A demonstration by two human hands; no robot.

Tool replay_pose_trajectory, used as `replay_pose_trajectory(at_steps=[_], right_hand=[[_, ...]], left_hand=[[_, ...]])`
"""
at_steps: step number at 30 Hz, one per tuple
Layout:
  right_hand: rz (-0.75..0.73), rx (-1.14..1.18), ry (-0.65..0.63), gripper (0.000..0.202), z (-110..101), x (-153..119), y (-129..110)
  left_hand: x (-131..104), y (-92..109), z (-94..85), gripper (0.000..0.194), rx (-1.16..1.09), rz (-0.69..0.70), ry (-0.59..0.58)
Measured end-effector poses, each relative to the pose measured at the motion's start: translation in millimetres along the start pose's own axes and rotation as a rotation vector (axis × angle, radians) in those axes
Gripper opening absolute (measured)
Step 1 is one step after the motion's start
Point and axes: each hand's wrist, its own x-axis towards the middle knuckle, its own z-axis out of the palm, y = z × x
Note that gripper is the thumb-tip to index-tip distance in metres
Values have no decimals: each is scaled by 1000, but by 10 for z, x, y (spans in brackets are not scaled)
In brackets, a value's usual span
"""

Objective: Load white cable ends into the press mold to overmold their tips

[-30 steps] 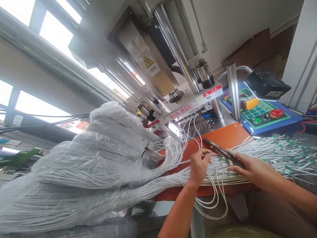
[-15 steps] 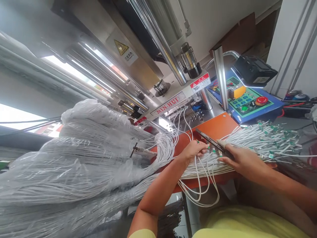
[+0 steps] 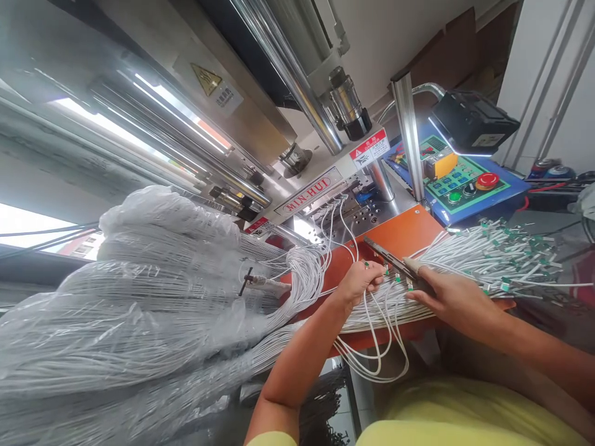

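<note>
My left hand [image 3: 359, 284] is closed, its fingertips pinching a white cable close to its green-marked connector end [image 3: 386, 270]. My right hand [image 3: 444, 292] grips the near end of a long, narrow metal bar [image 3: 388, 255], which slants up and left over the orange table [image 3: 395, 232]. Along the bar's lower side, between the two hands, sit several small connectors with green parts [image 3: 398, 279]. Loops of white cable [image 3: 397, 347] hang below my left hand. Whether the connectors are fixed in the bar is too small to tell.
A press marked MIN-HUI [image 3: 309, 193] stands ahead, with cables running into its lower plate. Right of it is a blue control box [image 3: 499, 198]. Plastic-wrapped cable bundles [image 3: 153, 297] fill the left; a pile of connector-ended cables [image 3: 502, 260] lies at the right.
The whole view has shifted slightly. Both hands keep almost the same pose on the cable and the metal bar.
</note>
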Motion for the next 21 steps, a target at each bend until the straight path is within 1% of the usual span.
replay_pose_trajectory(at_steps=[3,6,12,18,21], right_hand=[[7,-5,2,55,-10,-5,-11],[-7,2,9,52,-10,-16,-11],[-43,37,90,51,21,-21,24],[-55,-48,54,52,14,-10,-14],[-8,-145,20,48,-8,-10,-79]], left_hand=[[11,-11,-7,25,-3,2,-4],[20,-16,-9,28,-1,-1,4],[25,-4,-12,29,-13,-28,29],[71,-29,19,29,-74,-25,54],[102,-43,24,30,-44,7,76]])
